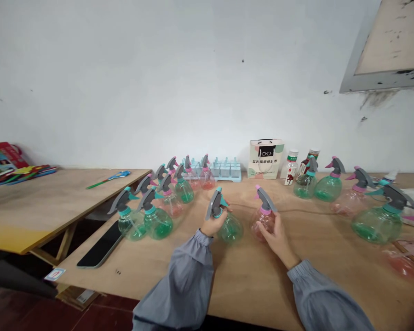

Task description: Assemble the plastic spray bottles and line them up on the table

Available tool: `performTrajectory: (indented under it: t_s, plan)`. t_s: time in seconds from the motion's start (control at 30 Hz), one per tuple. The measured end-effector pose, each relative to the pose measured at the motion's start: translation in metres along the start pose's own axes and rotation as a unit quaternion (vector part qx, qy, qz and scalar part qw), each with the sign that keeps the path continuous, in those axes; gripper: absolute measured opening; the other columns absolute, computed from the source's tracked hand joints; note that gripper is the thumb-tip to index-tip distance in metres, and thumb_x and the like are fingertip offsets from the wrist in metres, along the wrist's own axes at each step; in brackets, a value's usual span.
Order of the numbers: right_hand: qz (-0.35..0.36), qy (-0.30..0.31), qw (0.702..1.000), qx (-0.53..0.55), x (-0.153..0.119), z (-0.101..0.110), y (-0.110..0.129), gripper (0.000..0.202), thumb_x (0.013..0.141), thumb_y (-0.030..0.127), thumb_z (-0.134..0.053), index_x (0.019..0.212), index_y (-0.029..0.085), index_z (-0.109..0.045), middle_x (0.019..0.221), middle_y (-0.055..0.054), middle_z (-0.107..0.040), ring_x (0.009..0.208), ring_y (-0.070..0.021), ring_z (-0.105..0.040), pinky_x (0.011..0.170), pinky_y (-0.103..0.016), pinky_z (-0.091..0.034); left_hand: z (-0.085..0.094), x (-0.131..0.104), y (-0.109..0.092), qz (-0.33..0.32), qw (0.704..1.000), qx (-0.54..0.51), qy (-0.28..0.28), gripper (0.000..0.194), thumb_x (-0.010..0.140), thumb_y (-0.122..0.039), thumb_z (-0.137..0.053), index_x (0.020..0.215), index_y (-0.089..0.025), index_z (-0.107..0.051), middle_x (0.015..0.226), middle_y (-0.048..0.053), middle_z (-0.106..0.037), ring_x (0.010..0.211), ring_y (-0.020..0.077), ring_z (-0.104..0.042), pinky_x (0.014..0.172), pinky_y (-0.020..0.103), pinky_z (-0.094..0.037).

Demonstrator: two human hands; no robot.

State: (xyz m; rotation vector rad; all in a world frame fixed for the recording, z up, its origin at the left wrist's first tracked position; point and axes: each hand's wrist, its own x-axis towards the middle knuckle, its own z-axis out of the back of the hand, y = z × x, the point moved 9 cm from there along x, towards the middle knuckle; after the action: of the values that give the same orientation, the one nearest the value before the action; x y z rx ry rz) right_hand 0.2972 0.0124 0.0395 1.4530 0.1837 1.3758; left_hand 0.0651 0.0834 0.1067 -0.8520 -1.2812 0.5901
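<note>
My left hand (214,222) is closed round the neck of a green spray bottle (232,228) with a grey and teal trigger head, upright at the middle of the table. Just right of it, my right hand (278,234) grips the body of a pink spray bottle (262,219) with a grey and pink head. Several green and pink spray bottles stand in a group on the left, among them a green one (159,224) nearest the front. More stand on the right, including a large green bottle (376,225). Coloured liquid lies low inside the bottles.
A black phone (101,246) lies at the table's left edge. Against the wall stand a light-blue mould tray (227,172), a paper bag (265,160) and a white bottle (290,168). Another table (62,197) on the left holds scissors and colourful items.
</note>
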Motion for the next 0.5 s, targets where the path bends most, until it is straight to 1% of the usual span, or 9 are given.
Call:
performTrajectory:
  t_s: [0.07, 0.13, 0.2, 0.23, 0.3, 0.4, 0.47, 0.5]
  plan:
    - [0.0, -0.005, 1.0, 0.001, 0.0, 0.001, -0.001, 0.064, 0.081, 0.062, -0.064, 0.124, 0.018, -0.046, 0.117, -0.017, -0.065, 0.107, -0.0308, -0.065, 0.092, -0.049, -0.053, -0.001, 0.001, -0.002, -0.007, 1.0, 0.008, 0.019, 0.024, 0.077, -0.035, -0.066, 0.095, -0.02, -0.06, 0.095, 0.006, -0.068, 0.073, 0.0189, -0.071, 0.076, 0.038, -0.058]
    - [-0.001, -0.008, 1.0, -0.003, 0.0, 0.001, -0.002, 0.065, 0.081, 0.062, -0.064, 0.125, 0.018, -0.046, 0.118, -0.017, -0.065, 0.108, -0.031, -0.065, 0.092, -0.05, -0.052, -0.002, 0.004, -0.006, -0.015, 0.998, 0.035, 0.044, 0.033, 0.075, -0.03, -0.067, 0.106, -0.021, -0.061, 0.107, 0.008, -0.068, 0.077, 0.0187, -0.072, 0.074, 0.035, -0.057]
    - [0.0, -0.01, 1.0, -0.007, 0.0, 0.001, -0.003, 0.065, 0.08, 0.062, -0.064, 0.124, 0.018, -0.047, 0.117, -0.017, -0.065, 0.108, -0.0309, -0.065, 0.092, -0.05, -0.053, 0.004, 0.008, -0.011, -0.023, 0.996, 0.071, 0.039, 0.046, 0.073, -0.026, -0.069, 0.117, -0.022, -0.059, 0.117, 0.009, -0.067, 0.08, 0.0172, -0.071, 0.072, 0.031, -0.056]
    - [0.001, -0.009, 1.0, -0.009, 0.0, 0.001, -0.003, 0.064, 0.08, 0.062, -0.064, 0.124, 0.018, -0.047, 0.117, -0.017, -0.065, 0.107, -0.0308, -0.065, 0.092, -0.05, -0.053, 0.01, 0.01, -0.013, -0.025, 0.996, 0.087, 0.025, 0.048, 0.073, -0.026, -0.069, 0.12, -0.021, -0.057, 0.116, 0.009, -0.067, 0.079, 0.0159, -0.07, 0.072, 0.03, -0.055]
    - [0.003, -0.01, 1.0, -0.011, 0.0, 0.002, -0.003, 0.065, 0.08, 0.063, -0.064, 0.124, 0.018, -0.047, 0.116, -0.017, -0.066, 0.106, -0.0307, -0.065, 0.091, -0.049, -0.053, 0.028, 0.015, -0.015, -0.025, 0.993, 0.114, -0.015, 0.046, 0.074, -0.028, -0.071, 0.117, -0.02, -0.057, 0.104, 0.006, -0.069, 0.074, 0.0138, -0.067, 0.07, 0.027, -0.053]
    - [0.006, -0.01, 1.0, -0.011, 0.002, 0.002, -0.001, 0.065, 0.079, 0.064, -0.064, 0.123, 0.019, -0.047, 0.116, -0.016, -0.066, 0.106, -0.0308, -0.066, 0.091, -0.049, -0.053, 0.061, 0.022, -0.012, -0.03, 0.984, 0.15, -0.089, 0.036, 0.074, -0.032, -0.071, 0.106, -0.019, -0.06, 0.08, -0.001, -0.064, 0.069, 0.0128, -0.061, 0.068, 0.024, -0.049]
    - [0.007, -0.01, 1.0, -0.007, 0.002, 0.002, 0.001, 0.065, 0.079, 0.065, -0.063, 0.122, 0.019, -0.047, 0.116, -0.017, -0.066, 0.106, -0.0309, -0.066, 0.091, -0.049, -0.053, 0.079, 0.024, -0.009, -0.043, 0.975, 0.171, -0.136, 0.027, 0.075, -0.034, -0.07, 0.096, -0.018, -0.062, 0.075, -0.002, -0.061, 0.069, 0.0127, -0.058, 0.068, 0.024, -0.048]
    - [0.007, -0.01, 1.0, -0.006, 0.002, 0.002, 0.001, 0.065, 0.079, 0.065, -0.063, 0.122, 0.018, -0.047, 0.116, -0.017, -0.066, 0.106, -0.0311, -0.066, 0.091, -0.049, -0.053, 0.085, 0.026, -0.006, -0.048, 0.971, 0.179, -0.151, 0.024, 0.076, -0.035, -0.069, 0.092, -0.018, -0.062, 0.075, -0.002, -0.06, 0.07, 0.0128, -0.058, 0.069, 0.024, -0.047]
